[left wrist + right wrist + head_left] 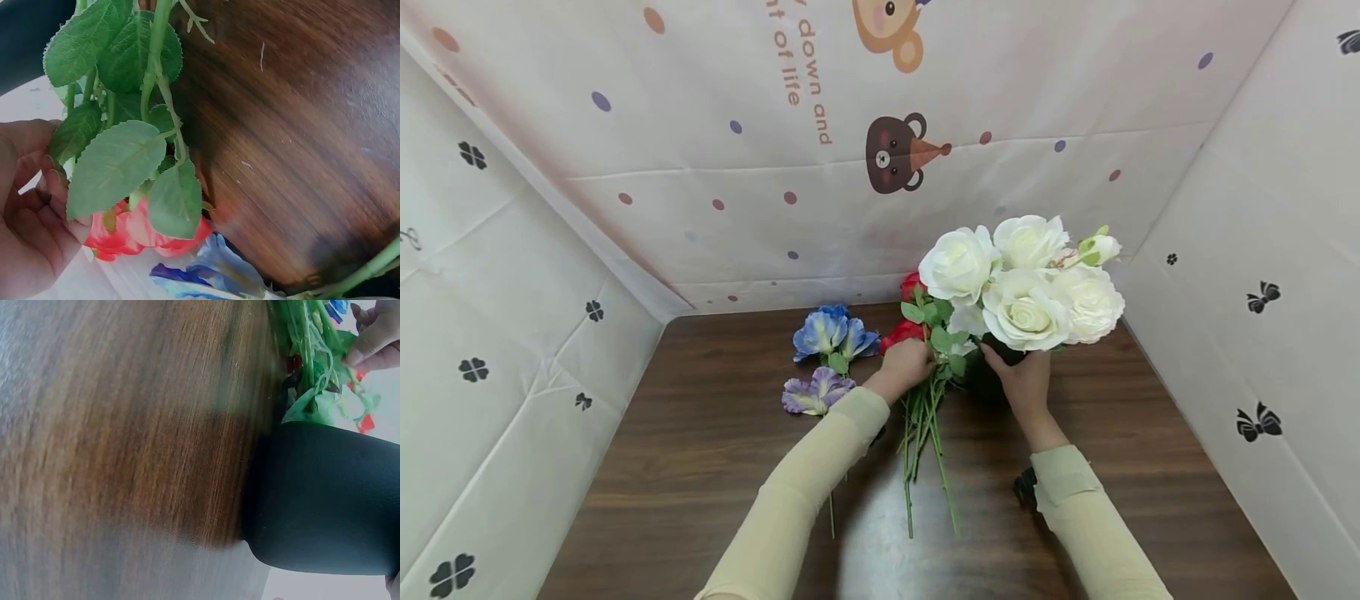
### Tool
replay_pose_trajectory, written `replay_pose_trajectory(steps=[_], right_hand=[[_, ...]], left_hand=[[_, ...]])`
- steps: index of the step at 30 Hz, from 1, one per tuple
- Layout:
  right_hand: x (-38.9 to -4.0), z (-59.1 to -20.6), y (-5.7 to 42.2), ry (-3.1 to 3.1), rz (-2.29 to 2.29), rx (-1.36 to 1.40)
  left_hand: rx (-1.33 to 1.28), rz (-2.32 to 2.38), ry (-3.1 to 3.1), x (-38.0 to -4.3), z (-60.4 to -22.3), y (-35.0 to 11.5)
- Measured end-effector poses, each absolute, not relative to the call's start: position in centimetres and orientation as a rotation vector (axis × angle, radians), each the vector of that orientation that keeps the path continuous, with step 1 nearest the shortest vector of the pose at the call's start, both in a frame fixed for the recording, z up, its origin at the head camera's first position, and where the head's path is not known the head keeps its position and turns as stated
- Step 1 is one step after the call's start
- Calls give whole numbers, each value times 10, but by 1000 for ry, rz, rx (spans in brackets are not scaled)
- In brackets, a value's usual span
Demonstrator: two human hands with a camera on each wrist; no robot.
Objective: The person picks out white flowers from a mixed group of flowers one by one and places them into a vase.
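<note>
A black vase (325,500) stands on the table with a bunch of white roses (1026,308) in its mouth. My right hand (1028,383) grips the vase near its rim; only a bit of fingers (392,584) shows in the right wrist view. Left of the vase, my left hand (908,364) pinches a leafy green stem (156,56) among the red roses (144,231). Thumb and fingertips meet at the leaves (112,162), which partly hide the grip. Several bare stems (917,442) point toward the table's front.
Left of my left hand lie blue flowers (831,335) and a purple flower (817,392), stems toward me. The brown wooden table (700,467) meets a patterned cloth wall (737,225) behind and further cloth walls on both sides.
</note>
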State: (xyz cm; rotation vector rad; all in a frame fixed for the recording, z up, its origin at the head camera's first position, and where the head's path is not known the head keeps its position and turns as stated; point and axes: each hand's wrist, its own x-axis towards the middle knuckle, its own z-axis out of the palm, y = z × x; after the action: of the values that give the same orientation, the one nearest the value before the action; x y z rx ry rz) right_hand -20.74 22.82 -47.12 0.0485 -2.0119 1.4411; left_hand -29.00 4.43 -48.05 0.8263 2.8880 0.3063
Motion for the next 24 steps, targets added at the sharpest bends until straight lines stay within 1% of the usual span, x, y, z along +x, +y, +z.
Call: replay_pose_trajectory(steps=[6, 12, 16, 20, 24], right_hand=[[-207, -470, 228, -2018, 1465, 23], [-207, -469, 228, -1999, 1458, 39], [-207, -470, 228, -1996, 1435, 74], [-208, -470, 228, -1995, 1438, 62], [-208, -471, 229, -1985, 1418, 68]], left_hand=[[761, 218, 2905, -291, -478, 41], [744, 72, 2926, -286, -480, 50], [693, -129, 2941, -282, -484, 58], [714, -328, 2939, -279, -491, 64], [635, -384, 2953, -278, -498, 67]])
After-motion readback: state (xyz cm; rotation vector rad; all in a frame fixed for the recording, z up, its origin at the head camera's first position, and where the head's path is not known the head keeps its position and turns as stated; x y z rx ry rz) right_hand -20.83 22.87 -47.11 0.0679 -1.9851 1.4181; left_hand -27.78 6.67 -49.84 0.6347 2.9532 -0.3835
